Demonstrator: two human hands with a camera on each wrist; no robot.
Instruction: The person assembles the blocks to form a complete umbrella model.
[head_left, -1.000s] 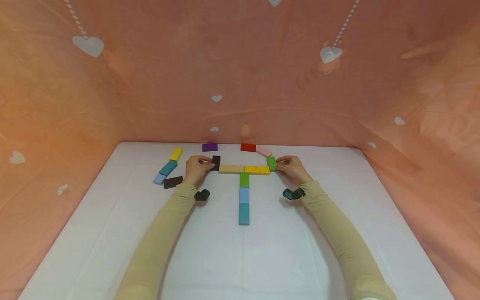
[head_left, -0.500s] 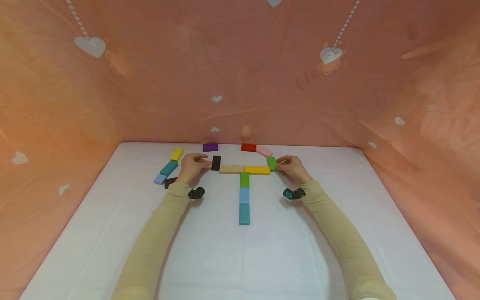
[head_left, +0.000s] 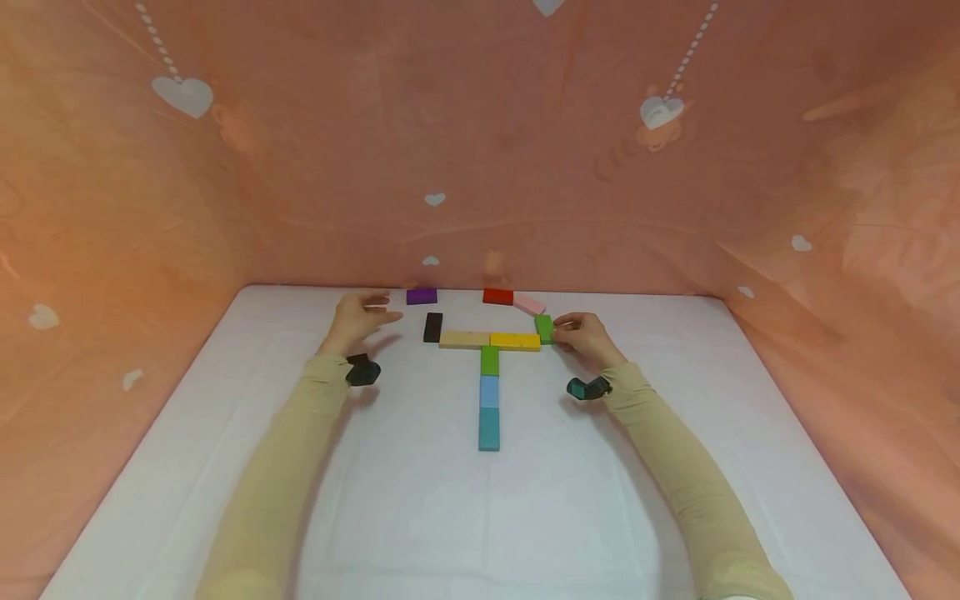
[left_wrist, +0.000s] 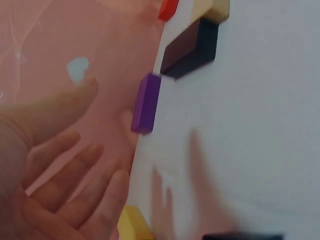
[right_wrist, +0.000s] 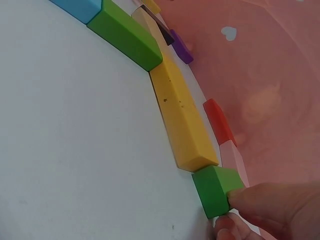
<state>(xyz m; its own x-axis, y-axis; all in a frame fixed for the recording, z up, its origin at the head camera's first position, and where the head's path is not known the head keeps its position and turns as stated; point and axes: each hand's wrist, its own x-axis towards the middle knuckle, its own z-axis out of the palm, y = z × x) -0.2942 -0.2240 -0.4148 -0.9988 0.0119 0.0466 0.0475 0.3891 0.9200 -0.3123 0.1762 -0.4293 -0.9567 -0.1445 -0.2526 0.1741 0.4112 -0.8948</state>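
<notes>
No legible text, labels, brands or numbers in any view. Only marks: pale hearts [head_left: 182,97] printed on the pinkish-orange cloth [head_left: 480,150] beyond the surface's [head_left: 420,500] far edge, two below dotted lines.

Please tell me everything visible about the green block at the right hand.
The green block is smooth, rectangular, perhaps painted wood. It lies slightly slanted on the white surface, against or very near the end of the yellow block. The right hand grips its outer side. The pink block lies just beyond, contact unclear.
</notes>
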